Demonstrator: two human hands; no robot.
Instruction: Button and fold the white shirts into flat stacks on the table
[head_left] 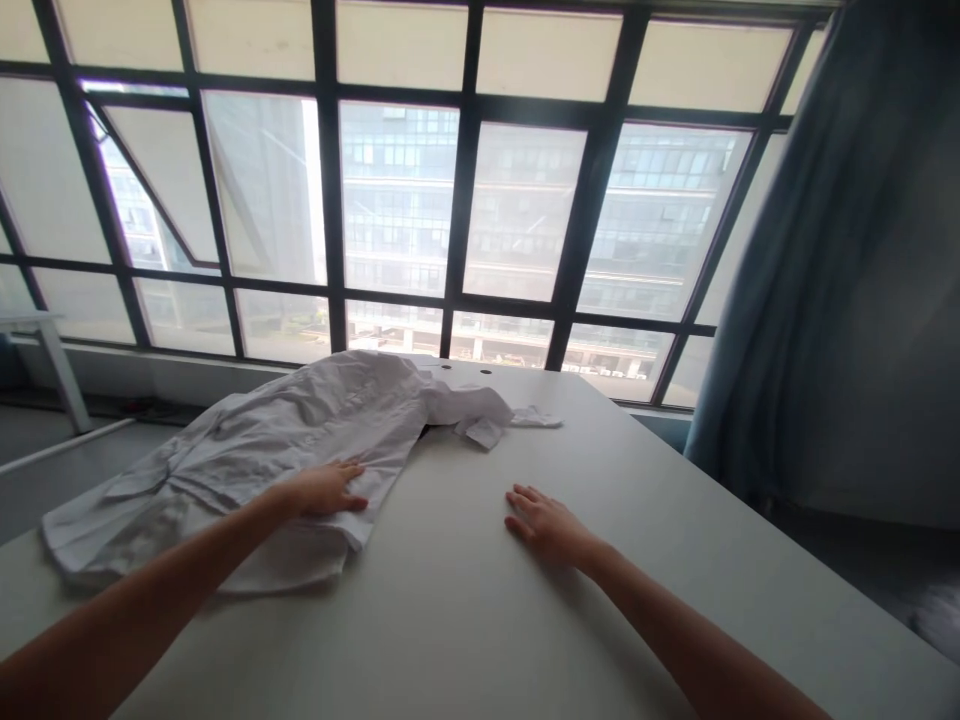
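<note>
A crumpled white button-front shirt (277,445) lies spread over the left part of a white table (480,600), one sleeve or collar end bunched toward the far side. My left hand (326,490) rests flat on the shirt with its fingers apart, pressing on the cloth and not gripping it. My right hand (544,525) lies palm down on the bare tabletop, a short way to the right of the shirt and touching nothing else.
Two small round holes (465,369) mark the far end of the table. A tall window wall with dark frames stands beyond it, a blue-grey curtain (825,280) hangs at the right, and a white side table (52,360) stands at the left.
</note>
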